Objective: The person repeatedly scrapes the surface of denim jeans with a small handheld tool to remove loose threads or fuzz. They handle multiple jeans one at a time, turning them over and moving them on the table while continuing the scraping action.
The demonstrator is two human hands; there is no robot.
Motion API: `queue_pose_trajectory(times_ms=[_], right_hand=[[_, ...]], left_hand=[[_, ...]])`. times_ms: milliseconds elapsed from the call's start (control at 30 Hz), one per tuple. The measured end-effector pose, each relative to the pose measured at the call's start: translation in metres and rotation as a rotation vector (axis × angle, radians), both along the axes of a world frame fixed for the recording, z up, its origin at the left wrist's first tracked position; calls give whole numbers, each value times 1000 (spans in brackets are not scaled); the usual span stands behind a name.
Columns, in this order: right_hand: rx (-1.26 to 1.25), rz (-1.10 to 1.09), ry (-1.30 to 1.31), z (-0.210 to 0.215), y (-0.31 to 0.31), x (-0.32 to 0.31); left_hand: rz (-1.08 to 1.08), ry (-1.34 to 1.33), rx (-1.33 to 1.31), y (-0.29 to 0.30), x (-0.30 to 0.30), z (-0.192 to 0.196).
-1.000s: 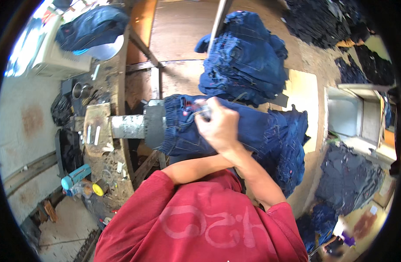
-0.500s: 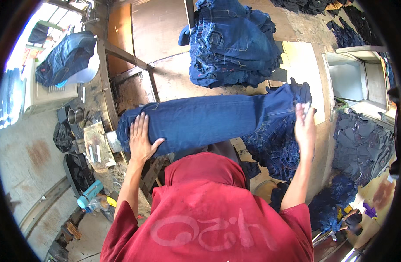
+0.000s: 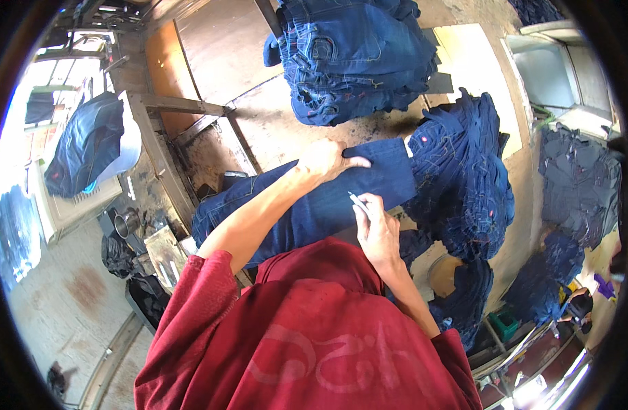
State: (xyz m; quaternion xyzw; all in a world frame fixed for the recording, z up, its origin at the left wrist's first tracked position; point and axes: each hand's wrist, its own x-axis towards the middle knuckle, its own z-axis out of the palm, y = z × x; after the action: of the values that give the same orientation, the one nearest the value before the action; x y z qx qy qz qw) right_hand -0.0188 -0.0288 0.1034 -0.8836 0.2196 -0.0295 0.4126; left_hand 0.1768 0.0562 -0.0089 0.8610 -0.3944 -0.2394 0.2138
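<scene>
A dark blue jeans leg point(image 3: 273, 219) lies stretched out and smooth in front of me, slanting up to the right. My left hand point(image 3: 325, 161) rests on its far edge near the right end, thumb spread out over the denim, fingertips partly hidden. Just above the near side of the same leg, my right hand point(image 3: 379, 229) pinches a slim whitish stick point(image 3: 358, 201), its tip pointing up and left at the cloth. Whether the tip touches the denim I cannot tell. Bunched jeans point(image 3: 461, 178) hang beyond the leg's right end.
A tall jeans stack point(image 3: 358, 65) stands at the far side. Left are a wooden frame post point(image 3: 160, 147), a metal mug point(image 3: 127, 222) and denim draped over a pale cabinet point(image 3: 88, 143). Dark garments point(image 3: 577, 184) are heaped at right; another person point(image 3: 579, 307) is low right.
My left hand has gone from the leg's left end to its right part. The right hand has come inward and down from the far right. My view has shifted somewhat.
</scene>
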Motion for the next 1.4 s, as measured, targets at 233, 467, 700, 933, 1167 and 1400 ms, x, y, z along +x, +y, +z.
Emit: queue_pose_trajectory(times_ms=[233,467,700,933,1167,1400], right_hand=[[-324,2,-151,-25,19,22],[-412,-20,-162,-44,27,35],[-467,27,-102,-54,24,70],[-470,115,33,-35,27,27],[-307,-20,-42,-31,27,18],[-423,12,-59,-57,21,65]], left_hand=[[-82,-129,-133,-4,14,-14],[-186,-164,-181,-7,36,-22],[-56,-178,-182,-14,41,-25],[-64,-303,-201,-13,37,-18],[11,-186,-227,-17,38,-22],[70,-115,-169,-16,35,-21]])
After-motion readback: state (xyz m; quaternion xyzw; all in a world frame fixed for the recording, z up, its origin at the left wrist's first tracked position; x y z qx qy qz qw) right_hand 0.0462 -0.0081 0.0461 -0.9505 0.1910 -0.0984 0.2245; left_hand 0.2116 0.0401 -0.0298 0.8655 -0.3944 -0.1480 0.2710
